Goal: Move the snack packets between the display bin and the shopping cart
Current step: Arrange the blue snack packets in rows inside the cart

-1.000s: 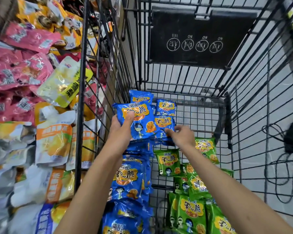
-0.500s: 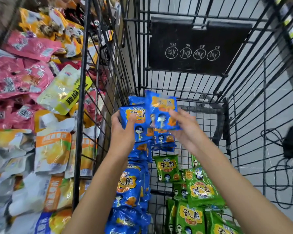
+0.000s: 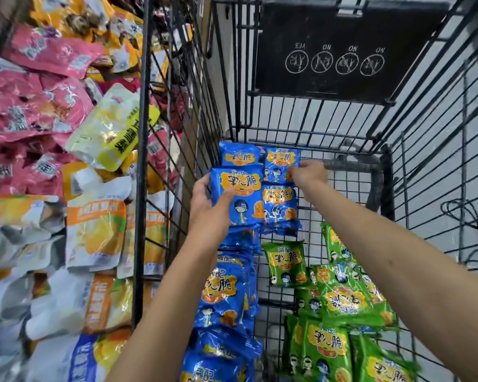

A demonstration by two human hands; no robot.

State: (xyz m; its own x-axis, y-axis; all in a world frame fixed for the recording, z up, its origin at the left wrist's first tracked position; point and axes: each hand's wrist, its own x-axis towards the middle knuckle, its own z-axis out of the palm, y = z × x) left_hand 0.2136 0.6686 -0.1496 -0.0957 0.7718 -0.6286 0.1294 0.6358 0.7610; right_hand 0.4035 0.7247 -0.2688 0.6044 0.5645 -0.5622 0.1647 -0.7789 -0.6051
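Observation:
Inside the black wire shopping cart (image 3: 342,139), blue snack packets (image 3: 221,296) run in a row along the left wall and green snack packets (image 3: 284,263) lie on the right. My left hand (image 3: 207,213) grips a blue packet (image 3: 238,194) by its left edge, held upright over the row. My right hand (image 3: 307,172) pinches the right edge of another blue packet (image 3: 280,164) at the far end of the cart, just above one more blue packet (image 3: 278,205).
The display bin (image 3: 141,166) stands to the left behind black wire bars, heaped with pink, yellow, orange-and-white and silver packets. A black child-seat flap (image 3: 340,51) with warning icons closes the cart's far end. Dark cables (image 3: 464,210) lie outside the cart's right wall.
My right hand has carried its blue packet away from me and lowered it onto the far end of the cart. My left hand keeps its packet, slightly lower.

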